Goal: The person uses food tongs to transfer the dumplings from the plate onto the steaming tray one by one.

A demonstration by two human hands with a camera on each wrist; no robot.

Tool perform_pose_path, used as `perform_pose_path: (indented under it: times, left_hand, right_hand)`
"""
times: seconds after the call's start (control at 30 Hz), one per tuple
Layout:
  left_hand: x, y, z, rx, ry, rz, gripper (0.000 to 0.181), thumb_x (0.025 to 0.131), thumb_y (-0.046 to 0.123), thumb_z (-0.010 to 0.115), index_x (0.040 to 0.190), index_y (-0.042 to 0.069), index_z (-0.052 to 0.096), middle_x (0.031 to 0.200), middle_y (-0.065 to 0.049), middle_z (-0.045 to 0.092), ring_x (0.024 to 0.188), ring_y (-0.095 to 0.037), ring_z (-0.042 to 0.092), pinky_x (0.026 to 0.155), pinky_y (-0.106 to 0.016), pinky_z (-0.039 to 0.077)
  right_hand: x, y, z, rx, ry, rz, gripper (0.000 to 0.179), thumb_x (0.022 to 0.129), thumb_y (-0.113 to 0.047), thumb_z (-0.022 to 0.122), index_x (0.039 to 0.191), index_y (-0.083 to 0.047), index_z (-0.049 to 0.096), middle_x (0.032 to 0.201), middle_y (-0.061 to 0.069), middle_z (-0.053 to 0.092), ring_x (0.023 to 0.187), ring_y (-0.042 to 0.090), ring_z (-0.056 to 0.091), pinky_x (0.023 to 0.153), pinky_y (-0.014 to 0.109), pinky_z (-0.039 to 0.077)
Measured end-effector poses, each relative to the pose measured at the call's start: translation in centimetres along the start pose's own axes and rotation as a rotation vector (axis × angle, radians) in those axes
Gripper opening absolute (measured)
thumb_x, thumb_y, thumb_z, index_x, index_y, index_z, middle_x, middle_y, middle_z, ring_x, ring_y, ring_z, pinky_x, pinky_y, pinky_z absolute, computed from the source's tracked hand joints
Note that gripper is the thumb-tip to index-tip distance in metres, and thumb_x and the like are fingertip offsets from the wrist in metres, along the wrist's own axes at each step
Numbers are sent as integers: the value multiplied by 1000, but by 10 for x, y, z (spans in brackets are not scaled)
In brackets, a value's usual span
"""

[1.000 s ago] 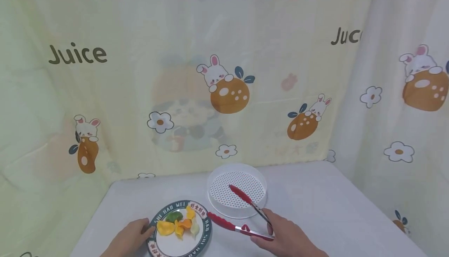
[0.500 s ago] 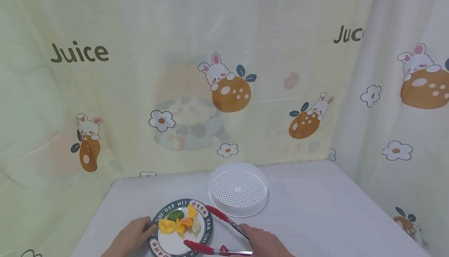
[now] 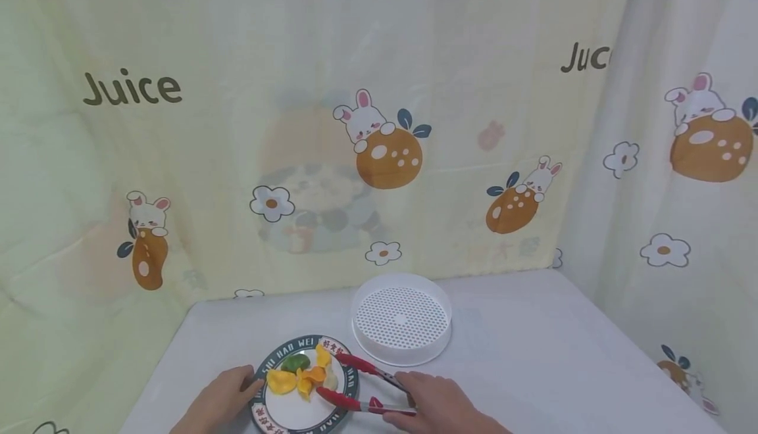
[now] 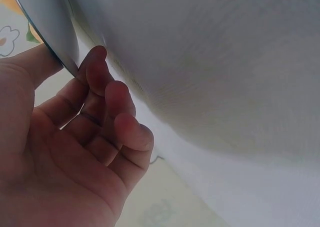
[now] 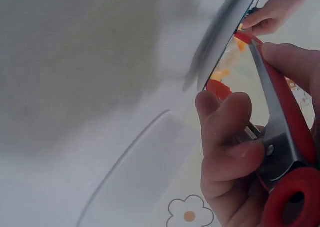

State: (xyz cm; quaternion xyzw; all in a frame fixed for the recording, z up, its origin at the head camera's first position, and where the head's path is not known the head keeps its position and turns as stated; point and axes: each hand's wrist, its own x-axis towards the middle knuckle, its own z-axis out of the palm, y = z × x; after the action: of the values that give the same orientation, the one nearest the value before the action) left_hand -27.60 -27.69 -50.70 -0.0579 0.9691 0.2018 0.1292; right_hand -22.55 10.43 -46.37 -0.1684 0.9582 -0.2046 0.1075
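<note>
My left hand pinches the left rim of a plate with a dark green lettered border; in the left wrist view the thumb lies over the rim and fingers under it. On the plate sit several dumplings: a green one, a large yellow one, smaller yellow and orange ones, and a pale one at the right. With my right hand I grip red-tipped metal tongs. Their arms are spread, the tips over the plate's right side, on either side of the pale dumpling.
A round white steamer basket with a perforated base stands behind and right of the plate, holding nothing. The white table runs back to a printed curtain, with another curtain along the right.
My right hand has brought the tongs left from in front of the basket to over the plate, and their tips have drawn closer together. The left hand stays at the plate's rim.
</note>
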Motion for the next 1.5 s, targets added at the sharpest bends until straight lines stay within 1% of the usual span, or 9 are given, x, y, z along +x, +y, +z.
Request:
perform_pose_path:
  times: [0.1,0.2,0.3,0.5,0.93,1.07,1.23,1.3,1.5]
  left_hand:
    - [-2,-1,-1,-17,-2,0,44,95,41,67,112,0,65,91,-3,66,82,-19,58,80,-42,55]
    - [-3,-2,-1,-26,-2,7,40,96,41,66,107,2,65,87,-2,64,78,-19,55,75,-38,54]
    - [-3,-1,-1,-31,-4,7,40,96,41,66,107,2,66,86,-2,64,78,-19,54,75,-38,53]
    - [-1,2,0,-36,-15,0,43,95,42,67,109,1,65,87,-2,65,79,-19,55,76,-39,54]
    - [-2,1,0,-47,-18,1,43,96,44,65,107,2,65,86,-3,63,78,-19,54,72,-36,52]
    - [-3,2,0,-54,-19,-2,40,96,43,65,104,3,65,85,-2,63,78,-19,54,71,-35,51]
    - [-1,1,-2,-35,-22,-16,53,95,45,65,118,-3,63,96,-6,67,88,-23,62,84,-46,55]
    - [0,1,-2,-31,-22,-21,55,95,44,66,121,-4,62,99,-8,68,92,-24,63,87,-48,55]
    - [-2,2,-2,-29,-32,-11,49,96,44,64,115,-1,64,93,-5,67,86,-21,61,83,-44,56]
  right_hand:
    - [3,-4,-2,-41,-4,-20,46,84,-61,72,110,-23,65,73,-9,53,66,8,49,59,28,40]
    - [4,-8,-2,-85,1,-42,42,85,-58,72,108,-23,66,74,-9,54,66,7,48,59,28,40]
    - [4,-9,-3,-105,6,-38,39,86,-56,72,105,-23,66,74,-9,54,66,8,48,60,28,41]
    - [3,-8,-3,-126,12,-31,33,87,-54,72,98,-24,66,71,-8,52,65,9,47,60,28,40]
    - [-2,-4,-5,-98,16,-61,30,89,-53,70,96,-25,67,71,-8,51,66,8,47,60,29,40]
    - [-5,-3,-7,-85,15,-62,30,89,-54,69,97,-26,67,71,-10,52,66,7,47,61,28,41]
    - [-7,-2,-10,-54,18,-57,30,89,-53,70,100,-25,68,73,-10,54,68,8,49,63,28,44]
    - [-8,-2,-11,-35,16,-45,34,88,-52,71,106,-23,69,77,-10,57,70,9,49,65,30,46]
    - [-11,2,-15,15,19,-20,45,87,-51,73,118,-19,69,81,-9,59,74,10,51,67,33,49]
